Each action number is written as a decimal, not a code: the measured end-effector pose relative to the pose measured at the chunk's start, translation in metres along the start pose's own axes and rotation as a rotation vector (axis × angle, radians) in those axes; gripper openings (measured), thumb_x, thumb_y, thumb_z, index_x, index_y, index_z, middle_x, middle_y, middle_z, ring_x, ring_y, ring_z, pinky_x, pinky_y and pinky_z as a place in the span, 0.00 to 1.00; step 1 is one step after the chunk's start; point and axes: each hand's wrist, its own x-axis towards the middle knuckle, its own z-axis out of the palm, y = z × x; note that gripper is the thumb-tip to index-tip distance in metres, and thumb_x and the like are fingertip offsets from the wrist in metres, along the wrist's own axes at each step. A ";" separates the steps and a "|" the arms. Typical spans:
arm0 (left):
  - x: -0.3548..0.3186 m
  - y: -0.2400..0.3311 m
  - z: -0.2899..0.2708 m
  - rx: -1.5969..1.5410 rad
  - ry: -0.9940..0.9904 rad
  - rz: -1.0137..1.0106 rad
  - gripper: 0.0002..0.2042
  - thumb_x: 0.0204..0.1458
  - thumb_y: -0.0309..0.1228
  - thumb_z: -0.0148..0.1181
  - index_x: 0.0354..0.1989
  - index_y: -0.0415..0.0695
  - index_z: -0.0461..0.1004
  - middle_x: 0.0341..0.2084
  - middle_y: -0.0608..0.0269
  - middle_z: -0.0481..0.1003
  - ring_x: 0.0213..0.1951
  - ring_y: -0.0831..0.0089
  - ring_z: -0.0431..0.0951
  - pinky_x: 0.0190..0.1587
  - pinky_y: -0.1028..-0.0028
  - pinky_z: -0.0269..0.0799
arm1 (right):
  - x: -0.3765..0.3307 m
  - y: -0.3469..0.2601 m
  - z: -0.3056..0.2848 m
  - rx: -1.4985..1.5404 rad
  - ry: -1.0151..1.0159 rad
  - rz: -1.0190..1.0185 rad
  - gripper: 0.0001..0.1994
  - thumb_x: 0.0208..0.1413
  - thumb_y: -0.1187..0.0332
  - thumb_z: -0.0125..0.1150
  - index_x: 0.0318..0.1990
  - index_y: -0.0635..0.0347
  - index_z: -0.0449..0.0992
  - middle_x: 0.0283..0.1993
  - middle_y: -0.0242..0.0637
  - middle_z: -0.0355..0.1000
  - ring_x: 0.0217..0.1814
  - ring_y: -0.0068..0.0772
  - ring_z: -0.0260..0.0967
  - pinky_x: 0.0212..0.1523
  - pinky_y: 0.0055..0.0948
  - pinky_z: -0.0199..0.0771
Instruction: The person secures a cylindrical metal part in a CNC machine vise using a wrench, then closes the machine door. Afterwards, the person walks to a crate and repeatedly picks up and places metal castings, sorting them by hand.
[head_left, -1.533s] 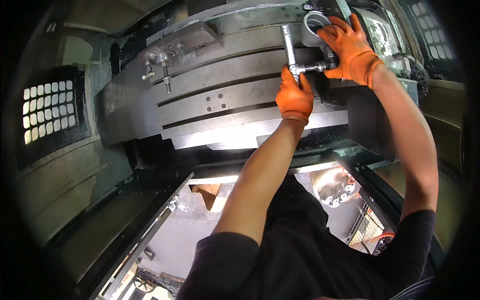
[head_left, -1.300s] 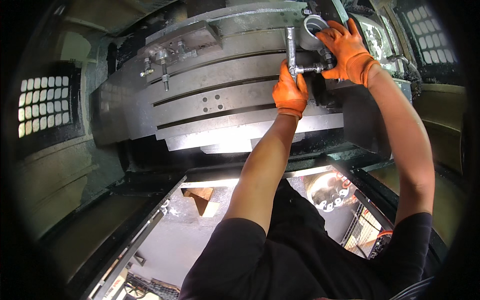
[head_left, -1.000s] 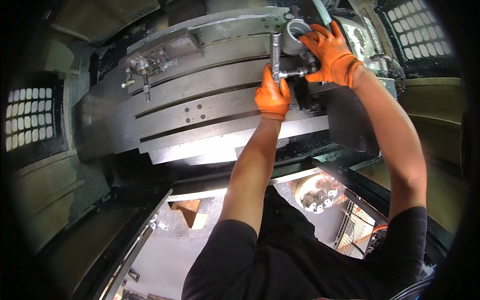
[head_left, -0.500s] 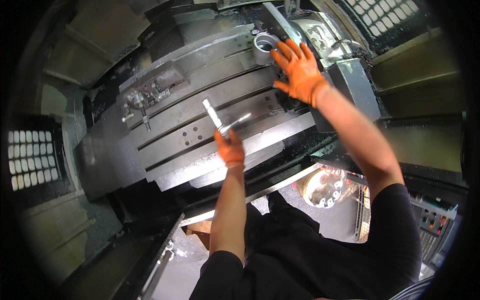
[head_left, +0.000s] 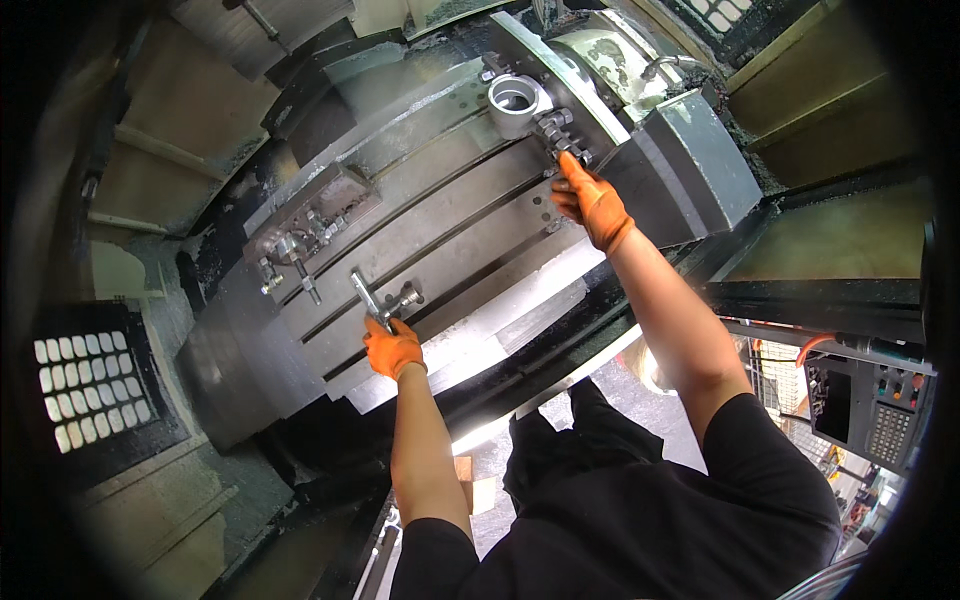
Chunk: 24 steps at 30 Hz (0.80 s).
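Observation:
My left hand [head_left: 394, 350], in an orange glove, is closed around the lower end of a shiny steel tool [head_left: 366, 292] with a side arm that ends in a thick head. The tool is held over the near left part of a slotted machine table [head_left: 450, 215]. My right hand [head_left: 600, 208], gloved likewise, has its fingers curled at the near end of a row of clamp bolts and nuts [head_left: 557, 128]; what lies between the fingertips is hidden. Beside these bolts a grey metal ring-shaped workpiece [head_left: 513, 103] stands with its round bore facing up.
At the table's left end sits a metal block [head_left: 318, 205] with several bolts and fittings. A grey angular housing [head_left: 705, 165] and an upright plate [head_left: 560, 70] border the right end. Outside the machine, a control panel [head_left: 865, 405] stands at lower right.
My right hand has come down from beside the ring workpiece to the bolts' near end, its spread fingers now curled. My left hand has moved left with the steel tool. The view has shifted.

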 end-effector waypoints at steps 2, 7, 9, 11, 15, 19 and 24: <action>-0.001 0.009 -0.001 0.012 0.011 0.005 0.27 0.56 0.43 0.65 0.65 0.53 0.69 0.45 0.46 0.79 0.46 0.42 0.80 0.47 0.47 0.77 | 0.015 0.008 0.002 0.232 -0.040 0.017 0.30 0.64 0.39 0.65 0.52 0.62 0.77 0.41 0.33 0.78 0.42 0.28 0.76 0.40 0.26 0.73; 0.008 0.099 -0.023 -0.353 0.339 0.469 0.32 0.63 0.44 0.62 0.70 0.37 0.64 0.57 0.38 0.75 0.58 0.38 0.74 0.62 0.51 0.70 | 0.027 0.019 0.023 0.653 -0.123 0.060 0.38 0.64 0.30 0.55 0.55 0.63 0.77 0.44 0.40 0.80 0.44 0.36 0.79 0.43 0.31 0.77; 0.015 0.184 -0.045 -0.893 -0.202 0.468 0.34 0.67 0.45 0.59 0.73 0.34 0.59 0.61 0.38 0.73 0.63 0.46 0.73 0.66 0.55 0.68 | 0.020 0.009 0.035 0.678 -0.054 0.090 0.40 0.64 0.28 0.53 0.55 0.64 0.78 0.45 0.42 0.81 0.46 0.40 0.80 0.44 0.34 0.80; 0.028 0.272 -0.053 -1.124 -0.555 0.424 0.36 0.67 0.49 0.58 0.74 0.37 0.58 0.64 0.45 0.72 0.66 0.55 0.71 0.68 0.58 0.66 | 0.026 0.008 0.037 0.692 -0.056 0.105 0.39 0.64 0.29 0.53 0.54 0.64 0.78 0.45 0.42 0.81 0.46 0.41 0.81 0.44 0.35 0.81; 0.057 0.377 -0.047 -1.155 -0.871 0.247 0.35 0.59 0.55 0.61 0.71 0.51 0.65 0.65 0.61 0.71 0.63 0.61 0.72 0.65 0.55 0.65 | 0.043 0.005 0.046 0.776 -0.042 0.216 0.39 0.60 0.29 0.57 0.51 0.64 0.78 0.40 0.42 0.80 0.40 0.43 0.80 0.41 0.37 0.81; 0.062 0.391 -0.030 -1.297 -0.925 0.063 0.37 0.48 0.45 0.64 0.68 0.45 0.66 0.58 0.58 0.73 0.57 0.62 0.74 0.52 0.57 0.74 | 0.055 -0.008 0.050 0.692 0.110 0.204 0.34 0.60 0.32 0.59 0.49 0.60 0.77 0.38 0.40 0.78 0.37 0.37 0.79 0.36 0.33 0.79; 0.047 0.378 -0.019 -1.352 -0.865 0.176 0.28 0.50 0.45 0.61 0.59 0.46 0.68 0.52 0.61 0.75 0.51 0.65 0.76 0.45 0.63 0.77 | 0.051 0.026 0.050 0.693 0.215 -0.076 0.27 0.67 0.40 0.57 0.61 0.49 0.74 0.44 0.39 0.79 0.39 0.34 0.79 0.37 0.31 0.77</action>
